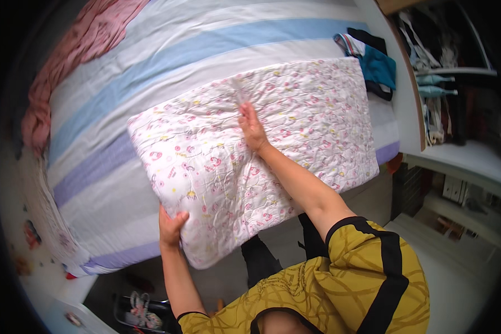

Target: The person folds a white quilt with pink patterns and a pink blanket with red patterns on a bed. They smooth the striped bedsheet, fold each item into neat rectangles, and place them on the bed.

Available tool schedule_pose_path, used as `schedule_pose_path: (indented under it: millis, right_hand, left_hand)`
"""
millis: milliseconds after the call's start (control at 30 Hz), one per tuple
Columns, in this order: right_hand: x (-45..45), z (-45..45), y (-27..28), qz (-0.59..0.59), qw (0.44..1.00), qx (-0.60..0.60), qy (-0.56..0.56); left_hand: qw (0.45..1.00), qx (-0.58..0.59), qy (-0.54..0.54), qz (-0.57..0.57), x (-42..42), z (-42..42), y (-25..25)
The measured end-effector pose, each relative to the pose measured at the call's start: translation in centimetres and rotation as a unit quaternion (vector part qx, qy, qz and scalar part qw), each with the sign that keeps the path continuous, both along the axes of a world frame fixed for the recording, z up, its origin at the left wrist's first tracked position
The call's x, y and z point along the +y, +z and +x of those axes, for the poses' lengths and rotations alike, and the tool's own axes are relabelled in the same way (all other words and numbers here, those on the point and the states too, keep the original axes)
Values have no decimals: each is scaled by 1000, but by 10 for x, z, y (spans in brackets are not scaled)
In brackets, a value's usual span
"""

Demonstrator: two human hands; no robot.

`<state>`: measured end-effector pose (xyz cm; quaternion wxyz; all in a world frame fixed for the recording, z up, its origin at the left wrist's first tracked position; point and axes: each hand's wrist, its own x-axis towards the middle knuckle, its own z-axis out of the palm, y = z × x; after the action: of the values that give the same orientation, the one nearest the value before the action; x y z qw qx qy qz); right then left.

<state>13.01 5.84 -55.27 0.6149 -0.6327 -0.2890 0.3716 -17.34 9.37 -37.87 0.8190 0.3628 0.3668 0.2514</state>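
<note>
A white quilted pad [313, 121] with small pink, red and yellow cartoon prints lies folded across the bed's near side. Its near left corner hangs past the mattress edge. My left hand [172, 225] grips the pad's left edge, thumb on top and the other fingers hidden underneath. Over the middle of the pad is my right hand [254, 128], its fingers pointing away from me. A blurred pale streak shows just beyond these fingertips; whether it is a crease or a held thing is unclear.
The bed has a striped sheet [183, 58] in grey, blue and purple. Pink cloth [87, 41] lies at its far left. Teal and black clothes [378, 67] lie at the right, beside an open wardrobe [459, 83]. A black basket [125, 311] sits low at bottom left.
</note>
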Motion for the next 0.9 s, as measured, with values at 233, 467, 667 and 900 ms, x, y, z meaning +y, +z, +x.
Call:
schedule_pose_path:
  millis: [233, 467, 667, 900]
  right_hand:
    - [-51, 80, 85, -25, 918, 395, -6]
    - [-214, 228, 90, -18, 870, 493, -8]
    - [-240, 249, 85, -62, 892, 443, -67]
    - [-269, 236, 78, -237, 935, -46, -261]
  left_hand:
    - [981, 90, -140, 103, -28, 148, 132]
    - [900, 128, -248, 336, -115, 369, 77]
    - [777, 258, -428, 383, -143, 406, 9]
    - [567, 245, -452, 643, -62, 443, 21]
